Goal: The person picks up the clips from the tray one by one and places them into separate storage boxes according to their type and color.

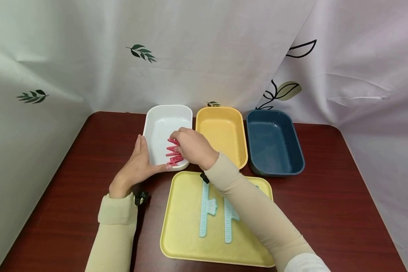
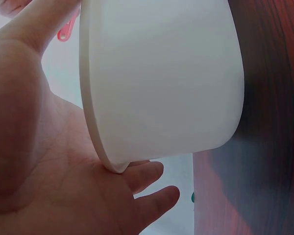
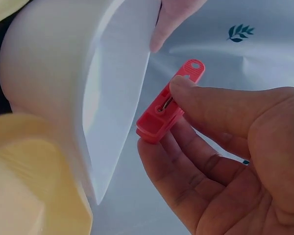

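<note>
My right hand (image 1: 193, 147) is over the right side of the white bin (image 1: 159, 130). In the right wrist view it pinches a red clothespin (image 3: 167, 105) with a metal spring between thumb and fingers. Several red clothespins (image 1: 175, 160) show below that hand at the bin's near right corner in the head view. My left hand (image 1: 137, 166) spans the bin's near left corner, fingers extended along the left wall and thumb across the near rim. Its palm lies against the bin's rim in the left wrist view, where the outer wall (image 2: 161, 78) fills the middle.
A yellow bin (image 1: 221, 132) and a dark blue bin (image 1: 273, 147) stand in a row right of the white one. In front, a pale yellow tray (image 1: 181, 234) bears two light blue ruler-edged clips (image 1: 204, 211), partly under my right forearm. A patterned curtain (image 1: 190, 56) hangs behind.
</note>
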### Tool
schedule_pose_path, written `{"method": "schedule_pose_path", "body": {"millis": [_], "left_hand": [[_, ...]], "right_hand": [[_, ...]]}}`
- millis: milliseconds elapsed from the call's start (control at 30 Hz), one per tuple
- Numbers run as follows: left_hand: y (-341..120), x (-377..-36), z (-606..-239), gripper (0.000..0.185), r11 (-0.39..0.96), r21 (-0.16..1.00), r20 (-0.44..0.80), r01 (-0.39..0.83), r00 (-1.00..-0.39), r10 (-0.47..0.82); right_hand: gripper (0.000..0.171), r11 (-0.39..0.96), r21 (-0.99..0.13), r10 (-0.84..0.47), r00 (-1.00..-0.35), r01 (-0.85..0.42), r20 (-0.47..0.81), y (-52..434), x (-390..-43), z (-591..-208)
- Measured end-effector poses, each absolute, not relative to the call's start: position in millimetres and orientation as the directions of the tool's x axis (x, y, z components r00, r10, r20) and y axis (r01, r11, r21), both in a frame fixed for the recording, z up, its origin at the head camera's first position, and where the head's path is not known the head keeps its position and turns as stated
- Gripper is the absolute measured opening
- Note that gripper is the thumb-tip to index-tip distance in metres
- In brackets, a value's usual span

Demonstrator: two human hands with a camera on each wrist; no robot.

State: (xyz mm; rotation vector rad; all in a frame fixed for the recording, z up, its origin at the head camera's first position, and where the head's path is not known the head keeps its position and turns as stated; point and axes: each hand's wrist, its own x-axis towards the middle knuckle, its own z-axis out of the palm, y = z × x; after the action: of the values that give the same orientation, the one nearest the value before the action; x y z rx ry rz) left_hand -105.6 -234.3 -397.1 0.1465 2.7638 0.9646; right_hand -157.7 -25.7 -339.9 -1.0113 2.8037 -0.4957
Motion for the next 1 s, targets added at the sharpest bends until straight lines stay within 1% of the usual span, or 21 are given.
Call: {"method": "schedule_pose_path", "body": {"millis": [267, 533, 733, 1000], "left_hand": [[-234.3, -105.3, -397.5, 0.135, 0.779, 0.627, -0.174, 0.013, -0.972, 0.156], [-234.4, -105.8, -398.7, 0.135, 0.778, 0.628, -0.176, 0.017, -0.971, 0.163], [-234.4, -105.8, -399.2, 0.136, 0.78, 0.625, -0.174, 0.015, -0.972, 0.158], [-234.7, -105.7, -397.7, 0.135, 0.787, 0.617, -0.182, 0.013, -0.97, 0.159]], "right_hand": [[0.031, 0.729, -0.358, -0.628, -0.778, -0.583, -0.01, -31.4, -169.5, -335.5], [0.035, 0.743, -0.381, -0.612, -0.79, -0.551, -0.051, -38.2, -181.4, -336.9], [0.033, 0.735, -0.377, -0.623, -0.781, -0.563, -0.048, -40.9, -193.5, -339.9], [0.034, 0.734, -0.398, -0.618, -0.784, -0.55, -0.057, -44.9, -207.9, -344.0]]}}
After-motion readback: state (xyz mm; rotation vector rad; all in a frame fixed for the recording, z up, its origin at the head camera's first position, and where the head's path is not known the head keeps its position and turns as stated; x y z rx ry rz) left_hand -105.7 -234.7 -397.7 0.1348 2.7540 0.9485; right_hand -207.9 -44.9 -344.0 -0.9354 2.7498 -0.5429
